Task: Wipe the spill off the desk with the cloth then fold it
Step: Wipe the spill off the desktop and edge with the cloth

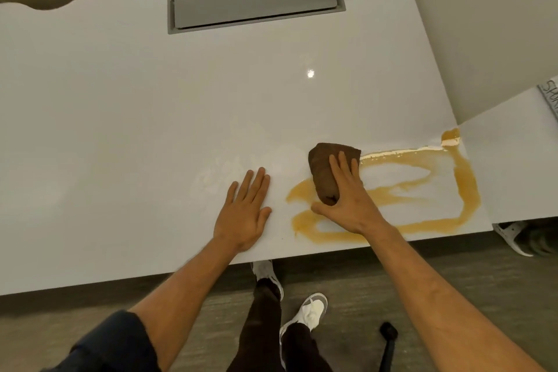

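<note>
Soft overhead light glares on the desk (pixel 151 100); wide-angle edges bend.

cloth (pixel 324 172) on spill (pixel 422 190), desk (pixel 120 100) right side, left hand (pixel 246 211) just left

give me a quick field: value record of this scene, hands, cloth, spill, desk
left hand: flat on the desk, fingers straight, holds nothing
right hand: presses on the cloth, fingers straight
cloth: brown, bunched, lying on the spill's left part
spill: orange-yellow streaks looping across the desk's right side, up to its right edge
desk: white, glossy, with a grey cable hatch at the back
task state: spill mostly unwiped, cloth not yet folded
</note>
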The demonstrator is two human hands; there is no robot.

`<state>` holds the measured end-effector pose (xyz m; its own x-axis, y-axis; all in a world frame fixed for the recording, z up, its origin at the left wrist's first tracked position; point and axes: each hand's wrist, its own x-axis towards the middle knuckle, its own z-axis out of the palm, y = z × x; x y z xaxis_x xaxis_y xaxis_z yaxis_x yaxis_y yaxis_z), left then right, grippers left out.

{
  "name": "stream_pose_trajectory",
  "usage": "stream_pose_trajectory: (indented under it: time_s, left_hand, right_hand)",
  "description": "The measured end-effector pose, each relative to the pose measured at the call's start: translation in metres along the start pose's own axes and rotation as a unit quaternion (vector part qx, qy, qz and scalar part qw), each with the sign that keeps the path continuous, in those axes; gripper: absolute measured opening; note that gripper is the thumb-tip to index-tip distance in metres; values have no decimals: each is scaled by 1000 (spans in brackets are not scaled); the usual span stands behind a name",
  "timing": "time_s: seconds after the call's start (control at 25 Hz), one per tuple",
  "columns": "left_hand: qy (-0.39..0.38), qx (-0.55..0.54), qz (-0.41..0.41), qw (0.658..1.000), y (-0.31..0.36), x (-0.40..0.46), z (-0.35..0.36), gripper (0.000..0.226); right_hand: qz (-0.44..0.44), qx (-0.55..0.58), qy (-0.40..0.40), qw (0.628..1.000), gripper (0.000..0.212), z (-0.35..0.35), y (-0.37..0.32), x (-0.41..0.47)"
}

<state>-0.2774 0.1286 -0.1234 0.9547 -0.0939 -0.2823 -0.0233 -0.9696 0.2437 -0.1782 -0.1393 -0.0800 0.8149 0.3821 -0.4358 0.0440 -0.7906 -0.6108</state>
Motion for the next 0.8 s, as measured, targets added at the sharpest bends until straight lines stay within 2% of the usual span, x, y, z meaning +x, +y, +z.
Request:
stream_pose_trajectory:
  time_s: [0.04,0.12,0.24,0.32,0.52,0.8]
  left_hand:
    - [12,5,6,1000,-1,1,4,69]
    - [23,11,10,1000,-3,4,7,70]
    - [30,5,-3,1000,-5,3,11,72]
    - [30,-2,-7,1000,-6,4,12,73]
    - [37,1,-3,999,-8,5,15,73]
    - [46,-5,10,999,-6,3,10,72]
  right_hand:
    - [26,32,26,999,122,4,-1,5]
    - [51,75,89,992,118,10,-8,20]
    - [-30,11,150,988,103,20,-14,50]
    - [-67,-29,154,985,102,21,-20,72]
    - [-133,-32,131,982,96,21,-35,102]
    - [-208,21,80,975,74,37,-14,33]
